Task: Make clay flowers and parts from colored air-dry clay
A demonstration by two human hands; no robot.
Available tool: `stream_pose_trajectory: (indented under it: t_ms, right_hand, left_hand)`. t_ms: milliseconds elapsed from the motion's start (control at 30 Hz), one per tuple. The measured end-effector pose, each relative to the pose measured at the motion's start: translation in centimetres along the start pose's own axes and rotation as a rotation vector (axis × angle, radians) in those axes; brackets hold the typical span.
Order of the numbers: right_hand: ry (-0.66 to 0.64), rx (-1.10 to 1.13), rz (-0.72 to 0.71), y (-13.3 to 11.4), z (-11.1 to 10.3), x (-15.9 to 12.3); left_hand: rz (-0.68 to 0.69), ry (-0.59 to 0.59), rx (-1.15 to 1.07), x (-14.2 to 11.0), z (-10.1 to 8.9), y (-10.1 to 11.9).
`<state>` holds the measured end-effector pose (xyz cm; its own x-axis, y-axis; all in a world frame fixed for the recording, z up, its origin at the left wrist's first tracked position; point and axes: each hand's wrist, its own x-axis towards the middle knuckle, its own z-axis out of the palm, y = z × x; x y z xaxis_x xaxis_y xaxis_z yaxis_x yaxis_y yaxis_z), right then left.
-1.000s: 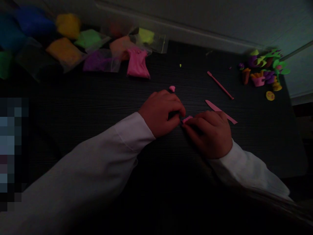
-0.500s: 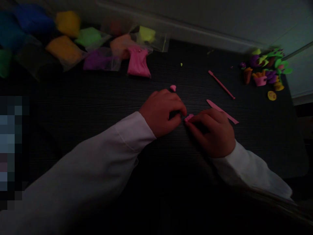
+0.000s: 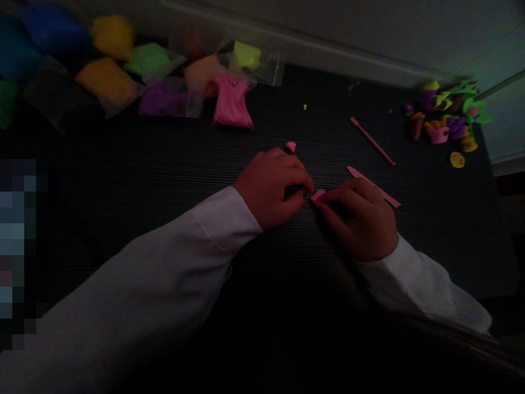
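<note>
A small piece of pink modelling clay [image 3: 317, 195] is pinched between the thumb and forefinger of my right hand [image 3: 358, 219], low over the dark table. Just left of it, my left hand [image 3: 274, 190] is curved with a gap between thumb and forefinger, and nothing shows in it. Its fingertips come close to the clay; whether they touch it I cannot tell. A smaller pink clay lump [image 3: 291, 146] lies beyond my left knuckles. Partly behind my right hand rests a flat pink modelling knife [image 3: 371, 185].
A thin pink modelling stick [image 3: 372, 141] lies beyond the knife. Bagged clay in many colours, including a pink pack [image 3: 232, 103], lines the back left. Several small clay figures [image 3: 445, 117] and a yellow disc [image 3: 457, 160] sit at the far right. A tiny yellow-green bit [image 3: 304, 107] lies near the back.
My right hand has shifted very slightly right and up, still pinching the pink clay, whose visible shape looks a little different. My left hand stays almost in place.
</note>
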<state>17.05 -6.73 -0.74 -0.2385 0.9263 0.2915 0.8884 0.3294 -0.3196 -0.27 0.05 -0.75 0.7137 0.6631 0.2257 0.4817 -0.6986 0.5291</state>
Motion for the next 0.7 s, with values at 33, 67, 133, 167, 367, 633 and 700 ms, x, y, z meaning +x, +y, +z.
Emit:
stream_pose_trajectory:
  t_ms: [33, 67, 133, 167, 367, 633, 700]
  right_hand:
    - [-0.003, 0.007, 0.001, 0.04, 0.00, 0.03]
    - [-0.003, 0.013, 0.002, 0.07, 0.01, 0.05]
    - [-0.004, 0.019, 0.006, 0.13, 0.04, 0.11]
    - [-0.006, 0.021, 0.008, 0.16, 0.05, 0.13]
    - [0.001, 0.043, 0.019, 0.22, 0.12, 0.20]
    - [0.000, 0.065, 0.019, 0.27, -0.01, 0.34]
    - [0.006, 0.073, 0.015, 0.28, -0.05, 0.38]
  left_hand:
    - [0.000, 0.000, 0.001, 0.00, 0.00, -0.01]
    - [0.000, -0.001, 0.002, 0.00, 0.00, -0.01]
    - [0.000, -0.005, 0.004, 0.01, -0.01, -0.02]
    - [0.000, -0.005, 0.004, 0.02, -0.01, -0.03]
    - [-0.006, -0.004, 0.003, 0.05, 0.02, -0.02]
    - [-0.009, -0.008, 0.002, 0.05, -0.04, 0.02]
    - [-0.008, -0.009, 0.000, 0.05, -0.06, 0.03]
